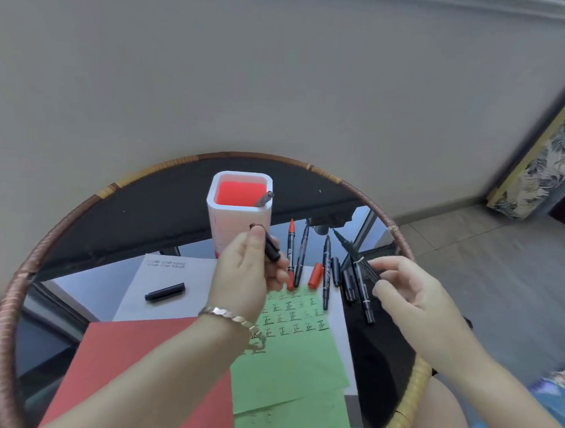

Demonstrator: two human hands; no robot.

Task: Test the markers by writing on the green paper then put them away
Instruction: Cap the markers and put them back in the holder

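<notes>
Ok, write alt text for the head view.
The left hand holds a black cap and the right hand an uncapped black marker, by green paper bearing written marks. More markers lie beside a white holder.

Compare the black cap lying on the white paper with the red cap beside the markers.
The black cap looks longer; the red cap looks stubbier. The black cap lies almost crosswise, alone on the white paper; the red cap lies nearly lengthwise among the markers, at the green paper's far edge. Both lie loose, off any marker.
</notes>
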